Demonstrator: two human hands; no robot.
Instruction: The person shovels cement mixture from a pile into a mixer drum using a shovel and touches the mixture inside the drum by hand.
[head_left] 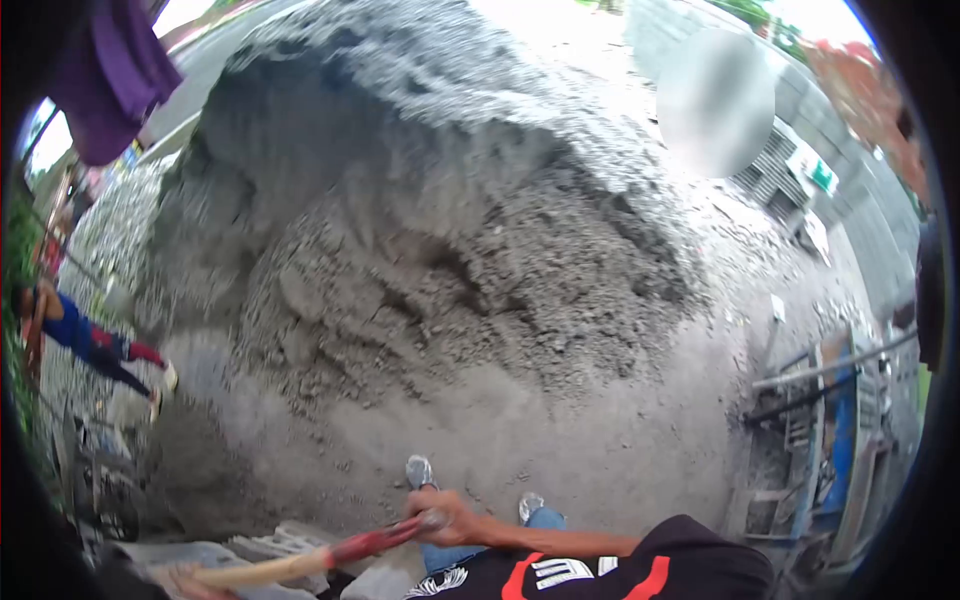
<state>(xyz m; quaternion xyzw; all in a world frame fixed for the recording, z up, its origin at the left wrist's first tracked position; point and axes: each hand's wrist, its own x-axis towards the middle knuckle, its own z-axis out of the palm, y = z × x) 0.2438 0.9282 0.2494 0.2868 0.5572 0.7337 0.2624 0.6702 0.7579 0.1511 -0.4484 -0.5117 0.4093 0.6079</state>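
A shovel [285,568] with a pale wooden shaft and a red handle end slants across the bottom left; its blade cannot be made out. My right hand [445,518] is closed around the red end, just in front of my body. Farther down the wooden shaft, at the lower left edge, my left hand [195,583] is wrapped round it, blurred. A large heap of grey sand and gravel [440,270] rises ahead of my feet, with a steep, cut-away face and loose lumps at its base.
A person in blue [75,330] is at the left. A wooden and metal frame [825,430] stands at the right. Grey block walling [800,100] runs along the back right, with stacked material [765,172] beside it. Purple cloth [115,80] hangs upper left.
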